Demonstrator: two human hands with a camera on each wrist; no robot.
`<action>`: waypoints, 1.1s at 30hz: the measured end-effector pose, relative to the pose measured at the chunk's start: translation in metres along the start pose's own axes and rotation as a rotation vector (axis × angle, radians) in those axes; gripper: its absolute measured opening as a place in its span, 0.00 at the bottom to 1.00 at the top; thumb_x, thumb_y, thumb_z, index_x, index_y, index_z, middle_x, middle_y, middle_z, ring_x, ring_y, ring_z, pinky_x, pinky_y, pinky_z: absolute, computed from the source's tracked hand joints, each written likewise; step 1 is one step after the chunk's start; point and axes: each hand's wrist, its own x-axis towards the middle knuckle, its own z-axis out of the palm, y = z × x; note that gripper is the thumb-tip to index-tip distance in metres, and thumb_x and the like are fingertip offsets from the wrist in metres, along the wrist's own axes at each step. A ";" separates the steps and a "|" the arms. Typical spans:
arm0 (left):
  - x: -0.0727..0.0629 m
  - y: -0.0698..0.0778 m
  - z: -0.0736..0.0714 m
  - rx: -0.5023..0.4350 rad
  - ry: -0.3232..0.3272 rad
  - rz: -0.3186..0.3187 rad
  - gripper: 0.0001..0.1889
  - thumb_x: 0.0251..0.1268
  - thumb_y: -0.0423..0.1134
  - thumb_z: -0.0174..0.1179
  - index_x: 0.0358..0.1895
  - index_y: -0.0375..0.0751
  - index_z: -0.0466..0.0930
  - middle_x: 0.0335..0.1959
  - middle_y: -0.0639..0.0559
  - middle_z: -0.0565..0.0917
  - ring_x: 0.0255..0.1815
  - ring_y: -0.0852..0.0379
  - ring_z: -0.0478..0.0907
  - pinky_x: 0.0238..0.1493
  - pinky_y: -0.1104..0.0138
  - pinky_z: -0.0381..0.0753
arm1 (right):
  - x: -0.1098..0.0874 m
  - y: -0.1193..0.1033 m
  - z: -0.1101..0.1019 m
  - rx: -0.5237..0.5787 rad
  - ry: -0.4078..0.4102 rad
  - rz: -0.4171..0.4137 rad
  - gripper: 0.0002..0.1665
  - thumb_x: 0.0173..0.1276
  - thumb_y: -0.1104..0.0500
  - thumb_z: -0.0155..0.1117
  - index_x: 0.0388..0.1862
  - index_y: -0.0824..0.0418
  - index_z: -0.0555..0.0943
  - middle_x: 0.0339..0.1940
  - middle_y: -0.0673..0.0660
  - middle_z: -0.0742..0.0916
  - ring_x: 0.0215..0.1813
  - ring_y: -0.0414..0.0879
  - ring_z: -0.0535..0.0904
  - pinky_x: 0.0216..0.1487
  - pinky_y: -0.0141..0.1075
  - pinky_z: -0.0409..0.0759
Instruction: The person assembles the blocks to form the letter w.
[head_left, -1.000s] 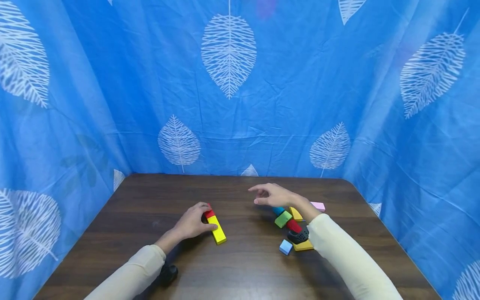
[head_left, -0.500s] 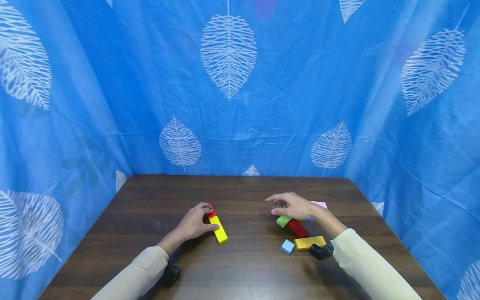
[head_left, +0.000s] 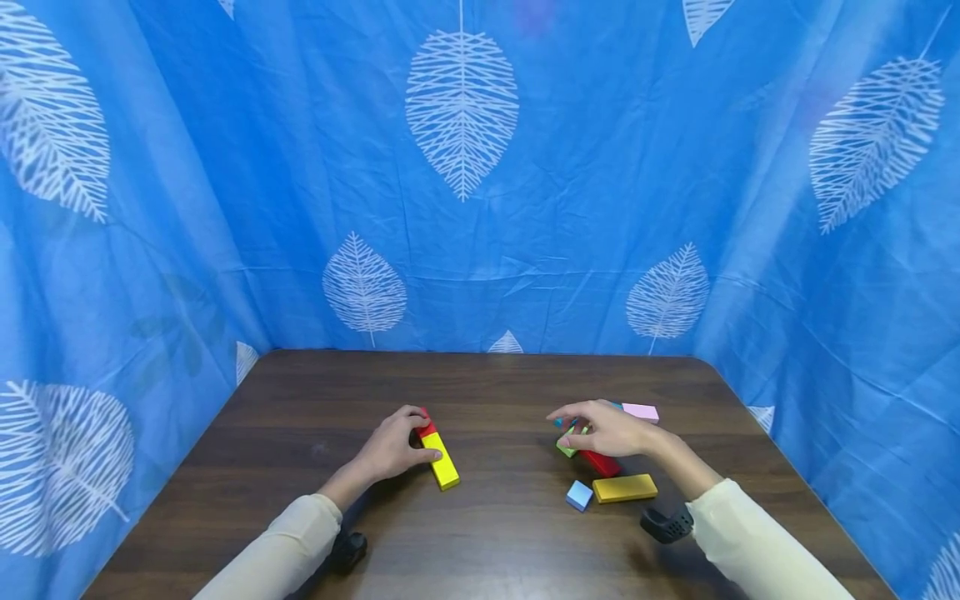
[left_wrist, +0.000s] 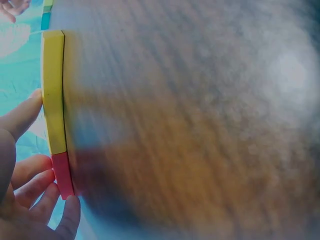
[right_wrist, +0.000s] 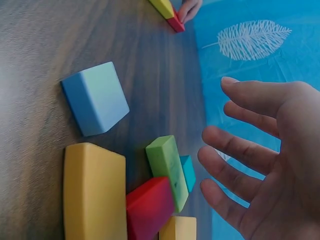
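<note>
My left hand rests against a short row of blocks on the table. Its thumb touches the long yellow block; the fingertips lie at the small red block joined end to end with it. Over the pile on the right, my right hand hovers with loosely bent, spread fingers and holds nothing. Below it in the head view lies a green block, partly covered by the fingers. The right wrist view shows this green block leaning by a dark red block, with a teal block behind.
Nearer me on the brown table lie a light blue block and a golden-yellow block. A pink block sits beyond the right hand. Another yellow block shows partly. Blue leaf-print cloth surrounds the table.
My right hand has moved right and toward me, from left of the pile to over the green block. My left hand stays at the red and yellow blocks.
</note>
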 end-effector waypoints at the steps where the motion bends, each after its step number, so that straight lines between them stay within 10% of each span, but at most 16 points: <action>1: 0.000 0.000 0.000 -0.003 0.000 -0.001 0.32 0.55 0.45 0.80 0.60 0.31 0.82 0.62 0.40 0.77 0.53 0.46 0.78 0.57 0.53 0.83 | -0.002 0.000 0.000 0.001 0.001 0.004 0.27 0.77 0.55 0.65 0.70 0.67 0.77 0.57 0.63 0.85 0.50 0.48 0.84 0.48 0.39 0.85; 33: -0.001 0.000 0.000 -0.005 -0.011 -0.036 0.33 0.58 0.46 0.78 0.64 0.34 0.81 0.65 0.42 0.76 0.56 0.45 0.76 0.60 0.54 0.81 | -0.045 0.002 0.048 -0.191 0.054 -0.048 0.19 0.60 0.46 0.81 0.45 0.53 0.89 0.40 0.38 0.83 0.40 0.36 0.76 0.42 0.35 0.78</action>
